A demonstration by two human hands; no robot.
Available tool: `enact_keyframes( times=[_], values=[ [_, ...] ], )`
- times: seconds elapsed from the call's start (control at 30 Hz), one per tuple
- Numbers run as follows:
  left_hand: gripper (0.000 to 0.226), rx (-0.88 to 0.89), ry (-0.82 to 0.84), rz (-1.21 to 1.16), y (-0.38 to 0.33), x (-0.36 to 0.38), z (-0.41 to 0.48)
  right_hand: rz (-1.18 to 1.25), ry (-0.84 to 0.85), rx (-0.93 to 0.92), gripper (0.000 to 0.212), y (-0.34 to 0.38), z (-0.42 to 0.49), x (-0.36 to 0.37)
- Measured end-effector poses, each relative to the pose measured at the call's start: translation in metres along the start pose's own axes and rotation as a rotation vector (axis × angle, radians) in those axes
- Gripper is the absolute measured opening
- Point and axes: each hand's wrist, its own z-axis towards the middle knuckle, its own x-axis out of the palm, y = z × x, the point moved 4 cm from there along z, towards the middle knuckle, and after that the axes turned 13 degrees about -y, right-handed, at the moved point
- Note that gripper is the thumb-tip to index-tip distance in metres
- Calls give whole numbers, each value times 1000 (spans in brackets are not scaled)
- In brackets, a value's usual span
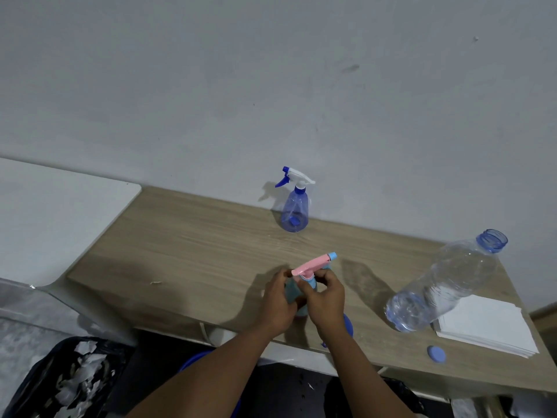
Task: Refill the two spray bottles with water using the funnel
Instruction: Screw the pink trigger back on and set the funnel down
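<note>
The wooden desk [187, 245] runs along a pale wall, its far edge against the wall and its near edge just below the hands; a white surface [60, 218] adjoins it to the left of the teal spray bottle, and the stretch of desk between that bottle and the white surface lies bare. To the right of the teal spray bottle a large clear water bottle [443, 285], uncapped and with a little water showing at its base, stands apart from it, with a stack of white paper [494, 330] just beside its base and a small blue cap [436, 353] lying near the front edge. Behind the teal spray bottle, close to the wall, the blue spray bottle [294, 212] stands upright with its white and blue trigger head on, well apart from the hands. Below the desk edge, to the left, a black bag of torn paper scraps [69, 384] sits on the floor. The teal spray bottle [301, 300] with a pink trigger head [312, 265] stands near the front edge. Both forearms reach up from the bottom of the view. The left hand [278, 300] wraps the bottle's body, and the right hand [325, 300] pinches the collar under the pink head with bent fingers. A blue rounded object [348, 325], partly hidden behind the right wrist, lies on the desk; what it is cannot be told.
</note>
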Motion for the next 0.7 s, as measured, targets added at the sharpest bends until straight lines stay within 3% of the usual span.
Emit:
enact_keyframes(
  times=[0.1, 0.2, 0.33, 0.5, 0.63, 0.7],
  values=[
    [50, 10, 12, 1, 2, 2, 1, 64, -11, 82, 37, 3, 1, 6],
    [52, 27, 7, 24, 0, 1, 2, 7, 36, 20, 43, -1, 0, 3],
    [56, 37, -23, 36, 3, -1, 3, -6, 49, 36, 26, -4, 7, 1],
    [56, 38, -19, 35, 0, 0, 1, 59, 35, 115, 33, 2, 5, 6],
    [58, 31, -8, 51, 1, -2, 3, 13, 155, 31, 27, -4, 10, -4],
    [58, 18, -12, 36, 1, 0, 2, 59, 134, 107, 24, -5, 11, -4]
  ],
)
